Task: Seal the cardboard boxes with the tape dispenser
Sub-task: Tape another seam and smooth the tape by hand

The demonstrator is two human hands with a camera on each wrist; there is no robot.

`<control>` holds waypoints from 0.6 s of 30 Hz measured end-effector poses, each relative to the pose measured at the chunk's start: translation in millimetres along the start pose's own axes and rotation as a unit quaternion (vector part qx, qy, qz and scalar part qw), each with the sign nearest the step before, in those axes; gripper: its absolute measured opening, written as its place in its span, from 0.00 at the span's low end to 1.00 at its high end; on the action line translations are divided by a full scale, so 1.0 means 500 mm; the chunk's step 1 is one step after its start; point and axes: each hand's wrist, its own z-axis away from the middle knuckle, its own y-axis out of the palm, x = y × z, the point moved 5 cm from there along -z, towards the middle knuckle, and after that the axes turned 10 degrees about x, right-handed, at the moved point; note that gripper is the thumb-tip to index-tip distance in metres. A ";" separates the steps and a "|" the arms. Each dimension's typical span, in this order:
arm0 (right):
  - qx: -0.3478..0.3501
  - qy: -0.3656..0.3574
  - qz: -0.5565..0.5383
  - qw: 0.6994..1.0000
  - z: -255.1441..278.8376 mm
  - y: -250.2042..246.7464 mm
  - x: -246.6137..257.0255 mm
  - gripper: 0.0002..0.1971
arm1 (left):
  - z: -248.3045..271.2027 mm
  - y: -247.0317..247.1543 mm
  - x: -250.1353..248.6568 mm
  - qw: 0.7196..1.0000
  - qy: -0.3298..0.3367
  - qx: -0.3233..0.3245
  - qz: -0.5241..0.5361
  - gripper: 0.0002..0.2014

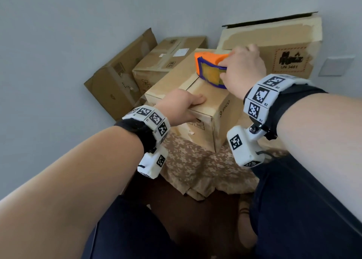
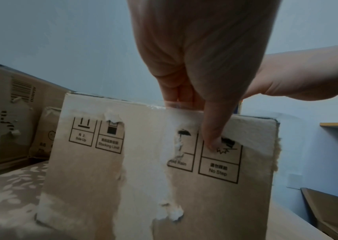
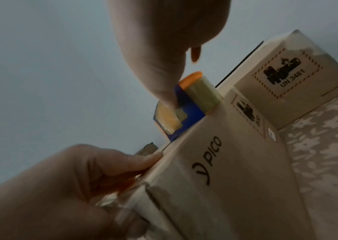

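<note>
1. A tilted brown carton (image 1: 115, 78) leans against the wall, well to the left of the left hand and beyond it. A barcode label is visible on its side.
2. A second carton (image 1: 166, 58), with old tape and a white label on top, lies between the tilted carton and the box being worked on, beyond the left hand.
3. The left hand (image 1: 180, 107) rests on the near top edge of the PICO box (image 1: 221, 121). The fingers lie flat on the top flap; the thumb (image 2: 213, 129) presses down the front face, over the printed handling symbols. The hand clamps the edge and encloses no loose item.
4. The PICO box stands on a floral-patterned cloth (image 1: 195, 166), directly under both hands. Its top flaps are closed, and the centre seam runs from the left hand toward the right hand.
5. The tape dispenser (image 1: 210, 70), orange and blue with a yellowish roll, sits on the top of the PICO box at the far end of the seam, beyond the left hand.
6. The right hand (image 1: 242, 68) grips the tape dispenser from above, fingers curled over its body, thumb on the near side.
7. A larger carton marked UN 3481 (image 1: 290, 48) stands just beyond the right hand, its top flap open.
</note>
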 end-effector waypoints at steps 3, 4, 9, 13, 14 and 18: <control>-0.088 -0.082 -0.019 0.993 0.020 -0.024 0.023 0.16 | 0.001 -0.002 -0.002 1.000 -0.005 0.007 0.001 0.34; -0.078 -0.110 -0.047 0.990 0.025 -0.025 0.029 0.15 | 0.002 -0.003 -0.004 1.000 -0.005 0.006 0.005 0.34; 0.098 -0.197 -0.011 0.975 0.065 -0.006 0.051 0.13 | 0.003 -0.010 -0.018 1.000 -0.009 -0.008 -0.012 0.33; 0.227 -0.192 0.115 0.948 0.093 0.020 0.031 0.17 | -0.010 -0.016 -0.066 1.000 -0.005 -0.030 -0.003 0.21; 0.248 -0.187 0.139 0.940 0.095 0.025 0.026 0.24 | -0.015 -0.016 -0.079 0.999 -0.006 -0.033 -0.004 0.19; 0.285 -0.173 0.194 0.923 0.105 0.032 0.011 0.40 | -0.026 -0.013 -0.103 0.999 -0.012 -0.047 -0.008 0.17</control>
